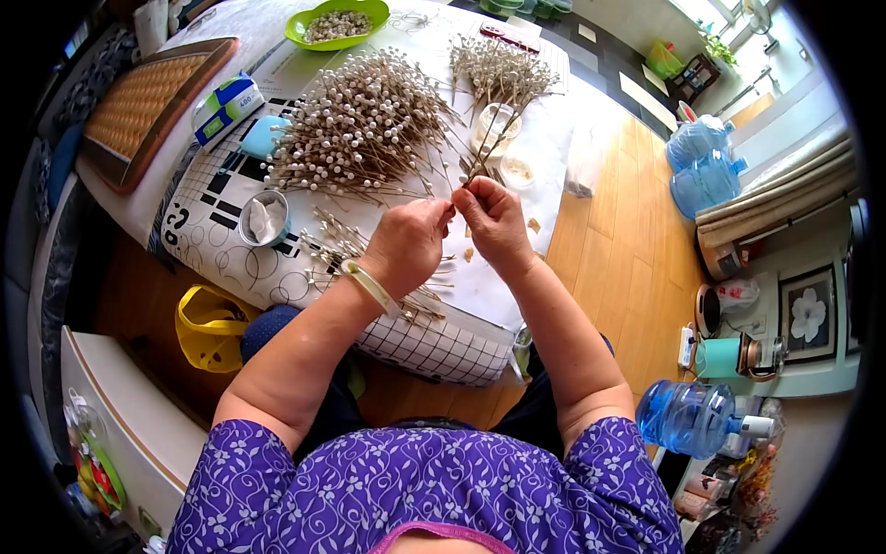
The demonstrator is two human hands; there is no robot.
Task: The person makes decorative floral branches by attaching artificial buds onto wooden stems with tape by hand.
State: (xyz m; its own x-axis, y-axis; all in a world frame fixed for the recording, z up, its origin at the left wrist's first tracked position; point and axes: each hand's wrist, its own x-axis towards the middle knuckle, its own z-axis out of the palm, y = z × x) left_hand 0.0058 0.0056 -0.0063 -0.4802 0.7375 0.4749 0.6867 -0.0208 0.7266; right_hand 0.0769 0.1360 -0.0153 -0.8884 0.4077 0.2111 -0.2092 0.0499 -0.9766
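Observation:
My right hand is closed, its thumb and fingers pinched round the lower end of a thin dark brown twig that points up and away. Close beside it on the left, my left hand is curled shut with the fingertips pressed together; what lies between them is too hidden to make out. Beyond my left hand lies a big heap of thin stems with white bead tips. A smaller bunch of beaded stems rests past the twig. More loose beaded stems lie beside and beneath my left forearm.
Two round tubs, a clear tub and a small tub, stand near the twig. A green bowl of beads, a tissue pack, a blue box and a round tin are on the table. Water bottles stand right.

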